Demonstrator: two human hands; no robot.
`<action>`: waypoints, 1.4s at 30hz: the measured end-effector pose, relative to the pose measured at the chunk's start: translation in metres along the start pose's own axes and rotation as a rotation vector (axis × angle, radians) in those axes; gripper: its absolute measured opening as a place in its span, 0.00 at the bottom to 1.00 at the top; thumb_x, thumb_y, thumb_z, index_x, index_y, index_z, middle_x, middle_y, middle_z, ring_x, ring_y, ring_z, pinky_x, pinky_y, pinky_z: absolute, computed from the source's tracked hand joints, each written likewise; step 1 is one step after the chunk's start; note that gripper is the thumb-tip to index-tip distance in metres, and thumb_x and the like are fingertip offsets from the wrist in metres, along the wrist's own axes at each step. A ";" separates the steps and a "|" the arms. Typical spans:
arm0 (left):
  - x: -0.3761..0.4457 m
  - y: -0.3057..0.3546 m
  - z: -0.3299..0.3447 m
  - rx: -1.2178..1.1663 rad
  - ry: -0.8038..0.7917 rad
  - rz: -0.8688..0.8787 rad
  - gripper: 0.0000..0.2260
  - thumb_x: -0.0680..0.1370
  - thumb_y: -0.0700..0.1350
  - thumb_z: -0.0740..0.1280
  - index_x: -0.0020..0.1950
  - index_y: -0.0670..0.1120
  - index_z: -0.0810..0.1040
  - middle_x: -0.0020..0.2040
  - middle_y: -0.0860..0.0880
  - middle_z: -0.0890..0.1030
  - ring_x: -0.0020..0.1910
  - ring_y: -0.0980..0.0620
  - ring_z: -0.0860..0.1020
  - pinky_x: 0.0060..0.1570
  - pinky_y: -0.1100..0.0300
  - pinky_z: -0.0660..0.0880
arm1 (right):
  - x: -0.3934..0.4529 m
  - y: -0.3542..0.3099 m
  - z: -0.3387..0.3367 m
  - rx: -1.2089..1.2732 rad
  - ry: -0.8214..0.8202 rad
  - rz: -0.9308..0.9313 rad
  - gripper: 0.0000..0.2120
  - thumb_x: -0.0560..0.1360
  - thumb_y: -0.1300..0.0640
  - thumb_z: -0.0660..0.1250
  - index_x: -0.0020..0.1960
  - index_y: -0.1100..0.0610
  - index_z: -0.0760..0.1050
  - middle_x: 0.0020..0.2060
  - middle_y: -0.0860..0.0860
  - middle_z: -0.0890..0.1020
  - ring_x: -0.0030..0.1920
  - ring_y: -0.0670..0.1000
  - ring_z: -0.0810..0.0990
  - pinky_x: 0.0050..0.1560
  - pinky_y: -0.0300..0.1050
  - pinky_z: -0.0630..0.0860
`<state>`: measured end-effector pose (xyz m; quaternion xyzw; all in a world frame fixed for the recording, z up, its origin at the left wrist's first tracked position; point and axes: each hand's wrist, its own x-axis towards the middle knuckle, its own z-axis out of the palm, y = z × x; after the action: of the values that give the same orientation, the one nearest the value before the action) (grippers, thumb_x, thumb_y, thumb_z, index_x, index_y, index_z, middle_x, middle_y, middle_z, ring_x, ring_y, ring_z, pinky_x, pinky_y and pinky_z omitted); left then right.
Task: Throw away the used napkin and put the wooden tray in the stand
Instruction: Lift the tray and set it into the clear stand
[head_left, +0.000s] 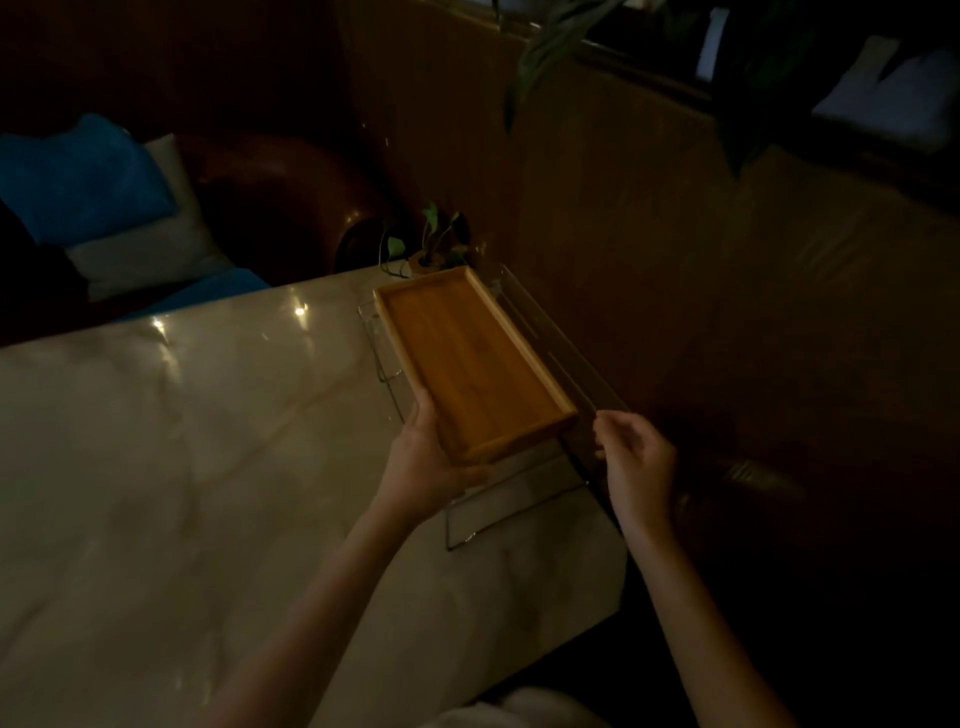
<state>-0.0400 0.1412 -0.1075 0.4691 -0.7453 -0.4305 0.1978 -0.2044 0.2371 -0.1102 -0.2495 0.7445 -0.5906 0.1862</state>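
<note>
The left hand clamps the near corner of the wooden tray, whose long axis runs away from that hold, over the clear stand. The right hand hovers just beside it, loosely curled, holding nothing.

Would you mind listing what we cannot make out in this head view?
- Napkin: none visible; whether it is thrown away cannot be told.
- Stand: clear plastic in dim light; its edges are faint, so whether the tray already sits in it is unclear.
- Left hand: fingers hidden under the tray.
- Right hand: contact with the stand is lost in shadow.
- Plant: its pot is too dark to read.
</note>
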 end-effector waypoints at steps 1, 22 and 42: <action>0.000 -0.001 0.002 0.034 0.000 0.002 0.52 0.62 0.46 0.77 0.74 0.52 0.43 0.72 0.47 0.65 0.69 0.45 0.66 0.67 0.49 0.67 | -0.005 0.004 -0.001 0.003 0.032 0.030 0.08 0.75 0.59 0.62 0.52 0.60 0.76 0.41 0.50 0.78 0.39 0.44 0.76 0.38 0.35 0.72; 0.005 -0.004 0.006 0.127 0.054 0.106 0.47 0.66 0.46 0.74 0.74 0.47 0.43 0.72 0.45 0.66 0.68 0.47 0.69 0.66 0.53 0.68 | -0.001 0.013 0.013 0.452 -0.092 0.517 0.10 0.74 0.63 0.64 0.53 0.68 0.73 0.38 0.56 0.79 0.39 0.51 0.79 0.27 0.34 0.79; 0.021 0.007 0.025 0.102 0.074 0.164 0.45 0.65 0.46 0.75 0.73 0.44 0.50 0.67 0.45 0.73 0.64 0.49 0.73 0.62 0.63 0.68 | 0.006 0.015 0.008 0.465 -0.122 0.550 0.05 0.73 0.64 0.65 0.38 0.61 0.75 0.37 0.57 0.80 0.38 0.51 0.80 0.31 0.36 0.80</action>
<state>-0.0711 0.1355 -0.1180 0.4318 -0.7942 -0.3568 0.2357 -0.2065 0.2297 -0.1270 -0.0257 0.6169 -0.6562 0.4338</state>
